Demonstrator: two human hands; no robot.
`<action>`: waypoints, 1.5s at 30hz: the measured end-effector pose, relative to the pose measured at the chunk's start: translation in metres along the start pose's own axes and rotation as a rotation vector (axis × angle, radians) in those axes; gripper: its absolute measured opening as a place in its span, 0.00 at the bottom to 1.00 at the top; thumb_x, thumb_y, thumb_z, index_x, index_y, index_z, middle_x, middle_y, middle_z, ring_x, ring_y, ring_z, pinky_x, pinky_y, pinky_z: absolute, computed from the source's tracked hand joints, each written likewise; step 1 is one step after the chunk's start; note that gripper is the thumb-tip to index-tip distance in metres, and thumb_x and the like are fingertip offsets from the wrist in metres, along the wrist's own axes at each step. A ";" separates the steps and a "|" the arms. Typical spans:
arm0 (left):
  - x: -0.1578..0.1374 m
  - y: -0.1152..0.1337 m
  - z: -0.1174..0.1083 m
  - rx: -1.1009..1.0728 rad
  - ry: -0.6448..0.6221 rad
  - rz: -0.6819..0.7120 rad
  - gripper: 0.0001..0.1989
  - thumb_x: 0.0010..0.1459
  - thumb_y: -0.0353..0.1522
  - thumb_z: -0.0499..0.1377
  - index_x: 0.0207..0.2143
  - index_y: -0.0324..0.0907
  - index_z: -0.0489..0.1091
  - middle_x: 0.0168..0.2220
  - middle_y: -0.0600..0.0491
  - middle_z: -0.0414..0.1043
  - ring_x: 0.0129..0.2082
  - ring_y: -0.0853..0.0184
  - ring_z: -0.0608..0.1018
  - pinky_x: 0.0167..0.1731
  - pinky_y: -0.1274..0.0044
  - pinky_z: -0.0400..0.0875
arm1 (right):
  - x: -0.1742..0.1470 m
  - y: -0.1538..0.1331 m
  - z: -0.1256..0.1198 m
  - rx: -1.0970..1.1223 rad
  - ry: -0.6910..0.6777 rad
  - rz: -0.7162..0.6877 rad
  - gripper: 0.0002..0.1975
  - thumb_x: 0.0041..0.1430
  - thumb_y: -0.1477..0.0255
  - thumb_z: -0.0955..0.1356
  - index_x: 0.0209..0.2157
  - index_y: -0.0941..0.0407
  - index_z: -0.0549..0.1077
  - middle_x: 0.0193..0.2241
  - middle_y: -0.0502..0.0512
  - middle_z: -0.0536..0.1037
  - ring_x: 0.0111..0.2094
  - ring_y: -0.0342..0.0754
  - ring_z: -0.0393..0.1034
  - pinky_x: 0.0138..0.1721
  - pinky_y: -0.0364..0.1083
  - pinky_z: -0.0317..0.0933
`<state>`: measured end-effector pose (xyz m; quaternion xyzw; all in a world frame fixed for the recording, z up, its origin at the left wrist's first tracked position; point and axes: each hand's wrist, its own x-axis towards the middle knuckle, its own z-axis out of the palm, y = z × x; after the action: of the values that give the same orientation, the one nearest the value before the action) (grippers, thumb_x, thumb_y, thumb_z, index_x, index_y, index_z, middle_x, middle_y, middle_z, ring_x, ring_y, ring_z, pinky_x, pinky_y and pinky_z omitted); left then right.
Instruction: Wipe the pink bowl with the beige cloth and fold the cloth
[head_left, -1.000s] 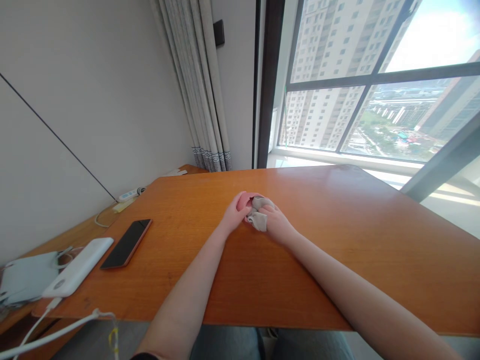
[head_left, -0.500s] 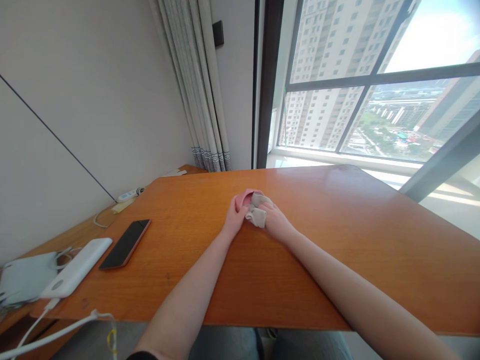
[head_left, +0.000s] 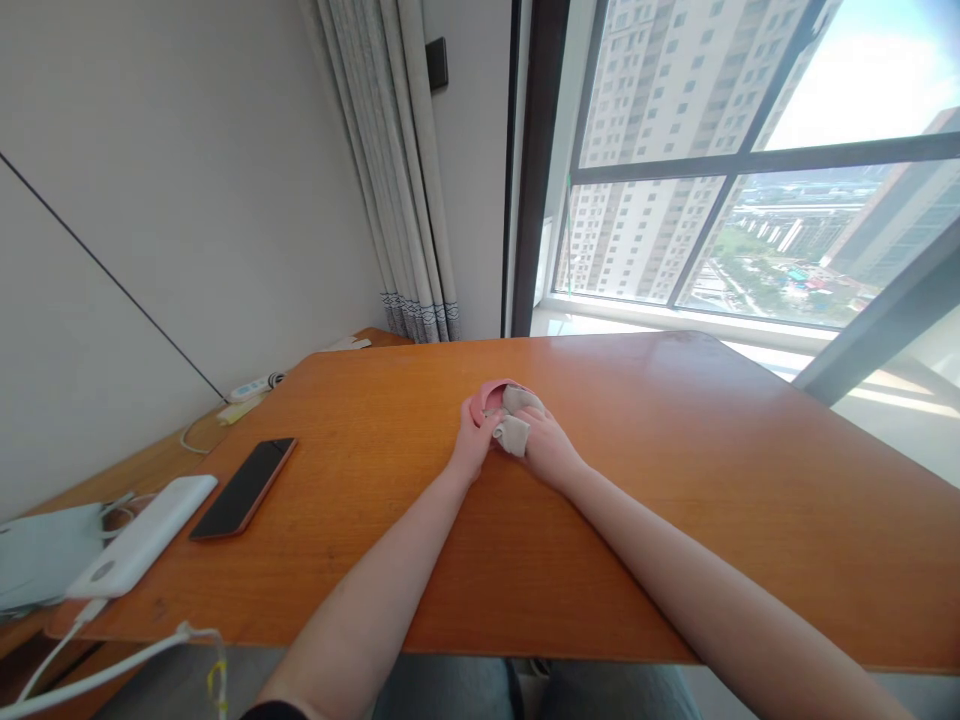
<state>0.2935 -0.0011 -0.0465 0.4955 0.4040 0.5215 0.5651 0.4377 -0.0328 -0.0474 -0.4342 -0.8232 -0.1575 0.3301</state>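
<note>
Over the middle of the wooden table, my left hand is closed on the left side of a pink, hollow, rounded thing; whether it is a bowl or a cup I cannot tell. A light grey cloth is bunched in my right hand, whose fingers are closed on it. Part of the cloth is pressed into the pink thing's opening, and a folded end hangs out toward me. My right fingertips are hidden by the cloth.
A dark-screened phone lies on the left of the table. Beside it is a white power bank with a plugged-in white cable. Farther back are a power strip and a grey curtain. A large window stands behind.
The view has shifted very slightly. Both hands stay in nearly the same place, with small shifts of the left wrist and of the cloth against the pink thing.
</note>
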 end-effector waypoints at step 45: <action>0.005 0.013 -0.020 0.253 0.026 0.281 0.17 0.53 0.36 0.58 0.45 0.41 0.64 0.47 0.48 0.69 0.49 0.62 0.71 0.51 0.69 0.63 | 0.009 -0.006 -0.004 0.009 -0.035 -0.060 0.10 0.62 0.74 0.61 0.34 0.53 0.74 0.31 0.54 0.73 0.40 0.49 0.67 0.55 0.53 0.59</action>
<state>0.2722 0.0063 -0.0370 0.6073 0.4005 0.5466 0.4147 0.4312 -0.0328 -0.0382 -0.4106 -0.8421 -0.1559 0.3129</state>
